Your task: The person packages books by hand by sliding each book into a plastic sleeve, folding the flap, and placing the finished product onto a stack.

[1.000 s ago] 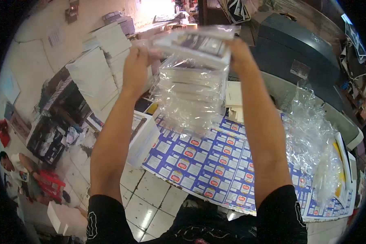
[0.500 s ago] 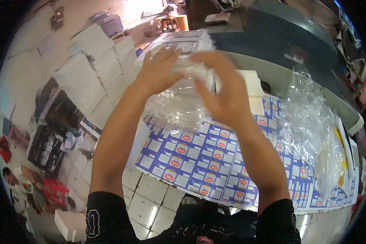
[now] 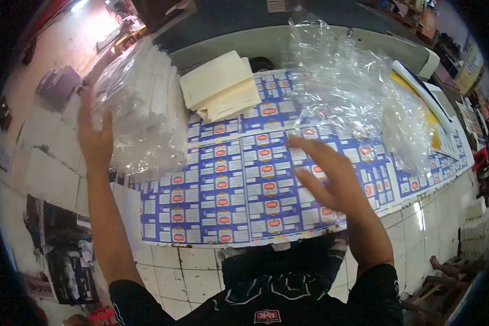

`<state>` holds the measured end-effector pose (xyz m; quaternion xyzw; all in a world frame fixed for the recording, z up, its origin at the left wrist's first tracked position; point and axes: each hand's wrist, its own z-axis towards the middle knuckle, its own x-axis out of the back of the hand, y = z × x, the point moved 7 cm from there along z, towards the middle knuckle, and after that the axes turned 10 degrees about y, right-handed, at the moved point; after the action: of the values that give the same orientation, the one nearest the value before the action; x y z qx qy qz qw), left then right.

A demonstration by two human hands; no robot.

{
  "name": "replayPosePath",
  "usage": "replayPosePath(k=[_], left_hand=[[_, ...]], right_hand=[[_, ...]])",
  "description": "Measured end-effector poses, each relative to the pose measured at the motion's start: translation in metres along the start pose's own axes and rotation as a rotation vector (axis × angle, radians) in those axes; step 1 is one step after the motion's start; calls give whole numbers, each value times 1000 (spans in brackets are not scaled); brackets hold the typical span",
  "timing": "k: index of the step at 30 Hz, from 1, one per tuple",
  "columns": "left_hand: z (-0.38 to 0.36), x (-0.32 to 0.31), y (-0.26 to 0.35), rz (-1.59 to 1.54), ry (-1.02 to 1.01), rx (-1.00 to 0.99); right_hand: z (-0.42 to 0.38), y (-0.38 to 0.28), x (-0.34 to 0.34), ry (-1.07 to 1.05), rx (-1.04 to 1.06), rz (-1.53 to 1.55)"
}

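Observation:
My left hand [image 3: 96,133] is upright at the left side of a pile of clear plastic-bagged packs [image 3: 138,89], its thumb apart from the fingers. The fingertips overlap the edge of the plastic in this view. Over the middle of a blue printed sheet [image 3: 223,187], my right hand [image 3: 331,179] hangs with thumb and fingers spread and nothing between them. Beyond it at the back right lies a heap of loose clear plastic bags [image 3: 337,81]. Cream-coloured paper blocks [image 3: 217,84] rest between the bagged pile and that heap.
White paper stacks [image 3: 57,168] stand on the left. Rolled and flat sheets, some yellow [image 3: 432,133], lie at the table's right end. A grey rail [image 3: 271,46] runs behind the table. Tiled floor [image 3: 201,266] shows in front, and a person's leg [image 3: 451,266] appears at lower right.
My view has swung to the right. Both hands were together over the bagged pile; my right hand has moved away from it over the printed sheet, while my left stays at the pile's left side.

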<state>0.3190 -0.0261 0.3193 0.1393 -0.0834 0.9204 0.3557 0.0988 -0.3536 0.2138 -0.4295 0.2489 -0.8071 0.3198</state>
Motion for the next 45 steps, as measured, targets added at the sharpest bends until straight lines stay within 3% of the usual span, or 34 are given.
replayPosePath(k=[2,3,4,5,6,8,9,10,12,14,16,18,21,24,25,26,27,28,30,31,34,36,37,39,40,42,43,45], left_hand=[[-5,34,44,-63,123,149],[-29,42,52,-160,140,238],[-53,52,61,-253,168,322],[-70,56,90,89,-35,305],[-124,43,122,-229,-220,196],[-171,25,155,-557,-276,281],[-189,13,170,-491,-503,387],[-207,-2,186,-543,-625,395],[-236,-20,211,-588,-761,418],[-263,-37,235,-338,-1113,130],[-271,-34,232,-335,-1135,156],[-272,-34,230,-342,-1133,167],[-268,-24,217,-280,-1131,105],[-267,-15,206,-237,-1183,125],[-267,-13,203,-243,-1137,149],[-267,-9,199,-247,-1092,171],[-269,-6,195,-240,-1093,176],[-267,-4,189,-253,-1061,223],[-266,-2,175,-256,-1030,270],[-262,0,166,-261,-923,323],[-252,0,163,-281,-782,364],[-239,-10,175,-298,-740,347],[-239,-23,189,-279,-856,281],[-247,-36,212,-255,-972,216],[-260,-42,226,-278,-1026,138],[-268,-40,238,-299,-1071,59],[-272,-31,243,-349,-1113,61],[-279,-8,246,-415,-1173,103]], right_hand=[[-16,130,-18,19,-155,-403],[-27,164,-25,16,-170,-413],[-33,193,-23,30,-209,-643],[-38,207,-19,39,-246,-866],[-45,200,-31,-68,-255,-864],[-69,144,-63,-251,-221,-744],[-82,110,-80,-405,-272,-630],[-108,81,-99,-264,-22,-632],[-116,28,-107,-373,-97,-57],[-122,19,-108,-461,-282,77],[-111,43,-84,-161,-204,-110],[-94,84,-71,-228,-145,-572],[-82,181,-43,-288,-322,-792],[-45,241,26,-92,-489,-836],[-36,264,43,-154,-588,-809],[-29,281,60,-86,-622,-807],[-28,279,76,126,-636,-468],[-34,364,88,135,-531,-760],[-29,355,81,-245,-364,-933],[-27,328,82,-249,-361,-927],[-53,253,84,-131,-509,-717],[-66,218,93,138,-333,-532],[-71,205,91,134,-332,-534],[-71,176,81,277,-585,-516],[-69,170,65,309,-515,-473],[-59,139,4,188,-440,-269],[-53,127,-31,54,-508,-168],[-33,104,-78,-134,-340,-332]])
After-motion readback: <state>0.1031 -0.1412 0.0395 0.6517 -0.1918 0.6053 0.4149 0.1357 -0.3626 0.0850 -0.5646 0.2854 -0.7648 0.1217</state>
